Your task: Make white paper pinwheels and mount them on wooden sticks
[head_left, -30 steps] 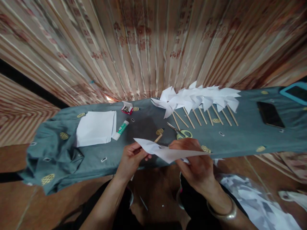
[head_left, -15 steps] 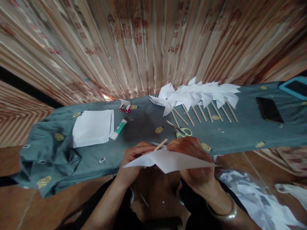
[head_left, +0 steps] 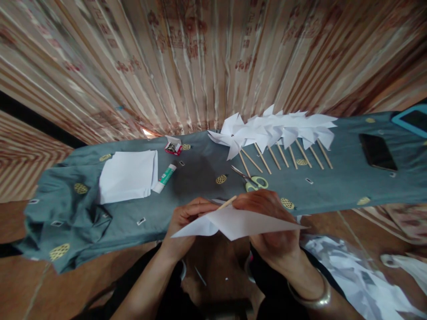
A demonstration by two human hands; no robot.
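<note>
Both of my hands hold a white sheet of paper in front of me, just below the near edge of the cloth-covered bench. My left hand grips the paper's left part and a thin wooden stick whose tip pokes up behind the sheet. My right hand pinches the paper near its middle, with a metal bangle on that wrist. On the cloth just beyond lie scissors with yellow-green handles.
A grey-blue cloth covers the bench. On it lie a stack of white paper, a glue stick, a small red box of pins, a row of several white paper pinwheels on sticks and a black phone. Paper scraps lie on the floor at right.
The paper has tipped from pointing up-left to lying flatter across my hands and has dropped slightly toward me. The stick's tip now shows above the sheet.
</note>
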